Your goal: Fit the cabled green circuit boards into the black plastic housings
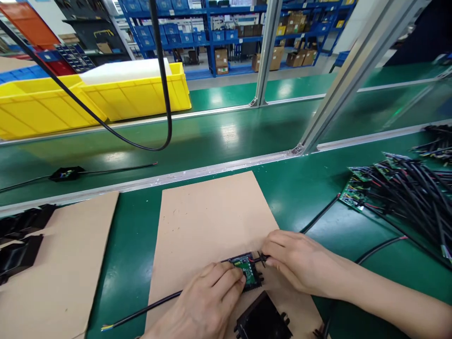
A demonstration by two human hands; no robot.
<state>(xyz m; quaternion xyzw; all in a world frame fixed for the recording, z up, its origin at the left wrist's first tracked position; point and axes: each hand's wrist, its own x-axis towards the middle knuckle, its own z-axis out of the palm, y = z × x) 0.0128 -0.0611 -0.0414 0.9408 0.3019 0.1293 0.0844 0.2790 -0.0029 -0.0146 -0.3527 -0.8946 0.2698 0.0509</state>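
A green circuit board (248,271) lies in a shallow black plastic case (259,281) on a cardboard sheet. My left hand (212,294) is closed over the left part of the board and case, its fingertips pressing there. At the case's right end, my right hand (287,256) pinches a black cable (261,258) whose thin red wire runs to the board. Another black cable (164,300) comes out on the left and ends in bare coloured wires. Just in front of the case rests a second black plastic housing (264,318). My fingers hide parts of the case and cable.
To the right lies a heap of boards with black cables (406,188). More black housings (21,254) sit on a cardboard sheet (81,254) at left. A metal post (339,89) and rail stand behind. A black cable loop (165,117) hangs before yellow bins (137,99).
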